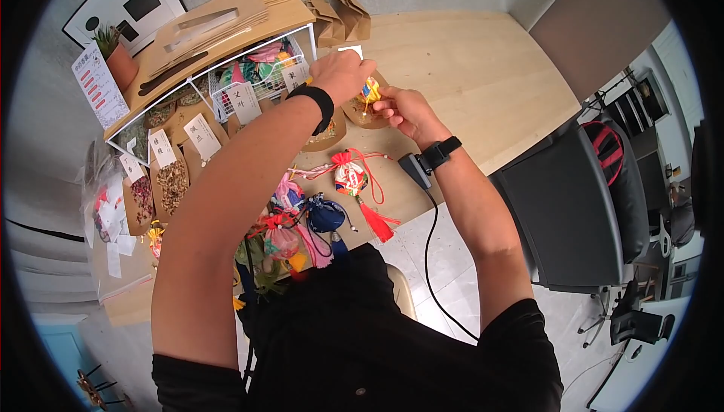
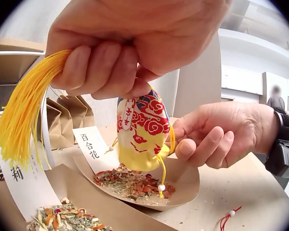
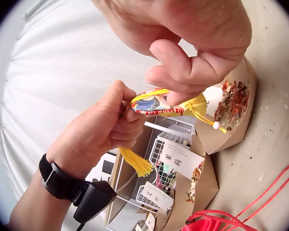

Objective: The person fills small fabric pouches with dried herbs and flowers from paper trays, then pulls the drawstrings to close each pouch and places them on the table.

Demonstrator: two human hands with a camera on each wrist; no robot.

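A yellow, red and blue drawstring sachet [image 2: 142, 130] hangs upside down, its yellow mouth end lowest. My left hand [image 2: 115, 53] grips its tassel end from above, curled fingers wrapped round it. The yellow tassel [image 2: 31, 108] spills out of that fist to one side. My right hand [image 2: 216, 137] pinches the sachet's side near the yellow cord, thumb and forefinger partly hidden behind the fabric. A white bead [image 2: 161, 187] dangles on the cord. Below is a brown paper tray [image 2: 188, 190] of dried reddish and green herbs, with a white label [image 2: 92, 149] at its back.
Other labelled paper trays, one with dried petals [image 1: 141, 199], line the wooden table [image 1: 452, 58]. A white-framed shelf [image 1: 188, 73] stands behind. A red-and-white sachet [image 1: 349, 174] and a dark blue pouch [image 1: 326, 214] lie near the front edge. An office chair [image 1: 573, 201] is at right.
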